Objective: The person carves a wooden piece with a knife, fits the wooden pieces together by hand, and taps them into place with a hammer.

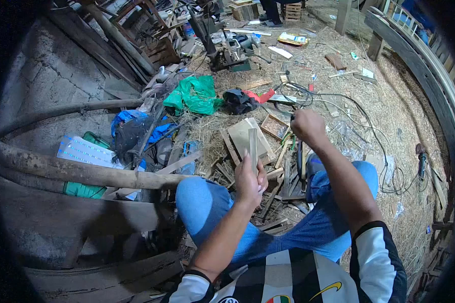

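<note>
My left hand [247,179] is closed around narrow wooden strips [253,144], which stand nearly upright above my left knee. To its right, my right hand [309,126] is raised in a fist. A small dark end shows at the fist's left edge; what it belongs to is hidden. Just beyond the strips lies a pale wooden block [240,139]. A shallow wooden box [274,126] rests to the left of my fist. Under the fist, a long black and yellow object [300,159] points down between my knees, among scraps of wood.
A pole [86,169] runs in from the left to my left knee. Ahead lie a green plastic bag [194,95], a black bag [238,101] and a metal vise-like machine [232,53]. A cable [361,106] loops to a power tool [420,161] on the right. Another person's legs [274,12] show far ahead.
</note>
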A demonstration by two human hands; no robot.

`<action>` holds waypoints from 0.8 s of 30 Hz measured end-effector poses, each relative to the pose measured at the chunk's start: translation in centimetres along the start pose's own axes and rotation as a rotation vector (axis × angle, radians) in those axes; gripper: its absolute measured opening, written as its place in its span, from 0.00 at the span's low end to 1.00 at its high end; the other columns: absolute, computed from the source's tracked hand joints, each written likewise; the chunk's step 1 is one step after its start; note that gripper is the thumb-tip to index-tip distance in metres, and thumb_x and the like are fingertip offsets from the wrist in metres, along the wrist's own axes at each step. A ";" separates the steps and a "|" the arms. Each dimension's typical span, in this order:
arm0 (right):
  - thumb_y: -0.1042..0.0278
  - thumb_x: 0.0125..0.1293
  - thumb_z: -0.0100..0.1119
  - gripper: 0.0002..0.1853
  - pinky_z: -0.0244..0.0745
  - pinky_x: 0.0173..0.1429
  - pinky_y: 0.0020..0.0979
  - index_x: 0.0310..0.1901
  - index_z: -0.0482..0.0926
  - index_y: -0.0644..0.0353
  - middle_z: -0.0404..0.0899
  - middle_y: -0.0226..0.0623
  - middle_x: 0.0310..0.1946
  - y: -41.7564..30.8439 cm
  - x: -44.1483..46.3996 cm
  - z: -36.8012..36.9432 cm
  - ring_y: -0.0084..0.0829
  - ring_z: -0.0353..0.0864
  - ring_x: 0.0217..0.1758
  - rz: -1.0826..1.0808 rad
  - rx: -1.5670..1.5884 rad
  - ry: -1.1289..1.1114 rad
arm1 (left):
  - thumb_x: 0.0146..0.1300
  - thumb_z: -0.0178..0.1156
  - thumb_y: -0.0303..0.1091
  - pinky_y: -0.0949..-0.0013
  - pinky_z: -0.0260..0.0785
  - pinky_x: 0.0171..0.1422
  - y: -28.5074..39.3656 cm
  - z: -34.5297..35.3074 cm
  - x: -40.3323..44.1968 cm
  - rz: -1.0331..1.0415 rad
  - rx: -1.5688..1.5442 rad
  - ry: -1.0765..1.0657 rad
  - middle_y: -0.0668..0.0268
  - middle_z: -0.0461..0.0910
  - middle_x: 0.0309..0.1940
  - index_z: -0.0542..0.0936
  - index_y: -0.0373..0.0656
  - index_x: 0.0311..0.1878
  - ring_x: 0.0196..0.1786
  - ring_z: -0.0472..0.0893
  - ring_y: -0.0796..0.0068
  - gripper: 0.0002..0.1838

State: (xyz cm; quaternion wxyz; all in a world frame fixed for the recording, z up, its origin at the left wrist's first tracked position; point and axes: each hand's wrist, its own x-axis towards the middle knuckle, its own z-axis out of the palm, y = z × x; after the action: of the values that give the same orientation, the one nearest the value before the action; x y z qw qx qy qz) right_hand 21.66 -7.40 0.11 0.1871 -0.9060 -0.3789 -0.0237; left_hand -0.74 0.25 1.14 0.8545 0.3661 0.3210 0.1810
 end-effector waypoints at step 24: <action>0.62 0.53 0.57 0.11 0.82 0.40 0.50 0.29 0.85 0.60 0.85 0.52 0.28 -3.7 -2.1 0.1 0.53 0.87 0.33 -0.178 -0.046 -0.189 | 0.77 0.42 0.64 0.75 0.48 0.12 -0.3 -0.2 1.0 -0.069 0.137 -0.001 0.76 0.60 0.11 0.69 0.50 0.30 0.08 0.55 0.83 0.28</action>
State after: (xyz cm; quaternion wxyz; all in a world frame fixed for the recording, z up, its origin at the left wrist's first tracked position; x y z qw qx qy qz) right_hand 17.58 -6.40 0.77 0.1267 -0.8710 -0.4732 0.0366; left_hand -0.10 0.68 0.38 0.8334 0.4125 0.3445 0.1289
